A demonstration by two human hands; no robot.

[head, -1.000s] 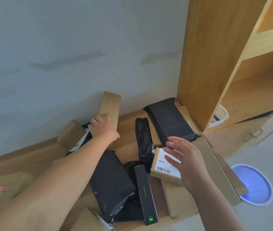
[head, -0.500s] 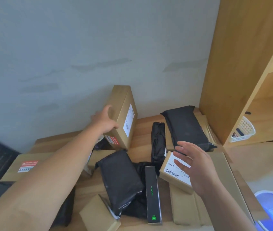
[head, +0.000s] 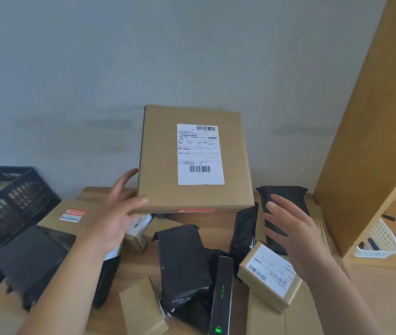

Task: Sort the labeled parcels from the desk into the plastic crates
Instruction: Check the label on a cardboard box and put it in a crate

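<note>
While the left hand point(head: 117, 213) grips a barcode-labelled cardboard box point(head: 192, 160), the right hand point(head: 291, 226) hovers spread, holding nothing.

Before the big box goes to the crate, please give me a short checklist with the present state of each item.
1. Left hand grips the big cardboard box at its lower left corner: ok.
2. Right hand supports the box: not ok, it is open and apart from it.
3. Label faces the camera: ok.
4. Label text readable: cannot tell, too small.
5. Black crate in view at left: ok.
6. Free room inside the crate: cannot tell.
</note>
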